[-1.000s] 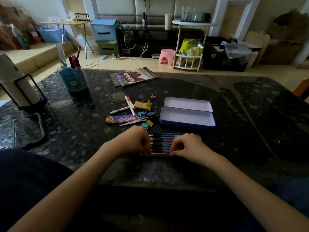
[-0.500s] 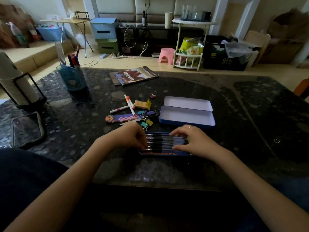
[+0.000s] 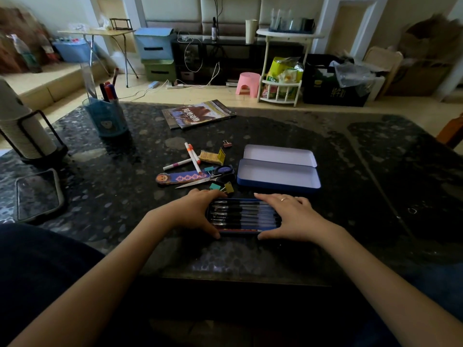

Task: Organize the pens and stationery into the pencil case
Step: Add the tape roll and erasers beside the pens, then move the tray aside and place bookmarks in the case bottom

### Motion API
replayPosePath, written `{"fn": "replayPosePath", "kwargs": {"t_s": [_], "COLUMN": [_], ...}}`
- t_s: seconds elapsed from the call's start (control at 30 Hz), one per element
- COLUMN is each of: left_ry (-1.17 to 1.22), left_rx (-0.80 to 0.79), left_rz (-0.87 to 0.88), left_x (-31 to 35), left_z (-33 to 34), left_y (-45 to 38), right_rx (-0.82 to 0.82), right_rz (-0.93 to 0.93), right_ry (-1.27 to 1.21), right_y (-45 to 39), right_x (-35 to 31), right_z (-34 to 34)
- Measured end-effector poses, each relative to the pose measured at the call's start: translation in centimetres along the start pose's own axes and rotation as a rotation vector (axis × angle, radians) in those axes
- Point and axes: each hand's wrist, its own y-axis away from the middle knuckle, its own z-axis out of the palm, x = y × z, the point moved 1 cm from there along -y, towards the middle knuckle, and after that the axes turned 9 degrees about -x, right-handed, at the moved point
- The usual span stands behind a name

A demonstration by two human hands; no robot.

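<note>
A shallow blue tray of pens (image 3: pixel 243 216), packed with several dark pens side by side, lies near the table's front edge. My left hand (image 3: pixel 190 211) grips its left end, fingers on the far rim and thumb on the near rim. My right hand (image 3: pixel 293 216) holds the right end the same way, its fingers lying over the pens. Behind the tray an open blue pencil case (image 3: pixel 278 175) stands with nothing inside, its lid (image 3: pixel 279 155) folded back. To its left lie two white markers (image 3: pixel 193 156), scissors (image 3: pixel 200 182), a doll-faced bookmark (image 3: pixel 180 177), binder clips (image 3: pixel 221 187) and a yellow packet (image 3: pixel 211 156).
A blue pen cup (image 3: pixel 107 118) with markers stands at the back left, next to a stack of paper cups in a wire holder (image 3: pixel 22 128). A phone (image 3: pixel 37 195) lies at the left edge. A booklet (image 3: pixel 198 113) lies at the table's far side.
Both hands went from fingering the pens' ends to spanning the tray's ends. The right hand spread its fingers over the pens.
</note>
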Motion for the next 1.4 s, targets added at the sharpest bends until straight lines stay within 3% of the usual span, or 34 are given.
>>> {"fn": "replayPosePath", "kwargs": {"t_s": [0.23,0.53,0.8,1.0,1.4], "left_ry": [0.033,0.144,-0.080,-0.142,-0.133], "left_rx": [0.034,0.205,0.236,0.370,0.459], "left_rz": [0.050,0.221,0.002,0.020,0.077], "left_x": [-0.2,0.1,0.1,1.0,1.4], "left_z": [0.0,-0.2,0.8,0.7,0.9], "left_y": [-0.2,-0.2,-1.5,-2.3,-3.5], "right_rx": [0.036,0.166,0.421,0.551,0.476], "right_rz": [-0.037,-0.022,0.340,0.624,0.933], "right_ry": [-0.107,-0.296,-0.342,-0.376,-0.405], "right_y": [-0.4,0.0,0.9,2.2,5.0], "right_x": [0.4,1.6,5.1,8.0,10.9], "right_z": [0.1,-0.8,-2.7,-3.2,-1.5]}}
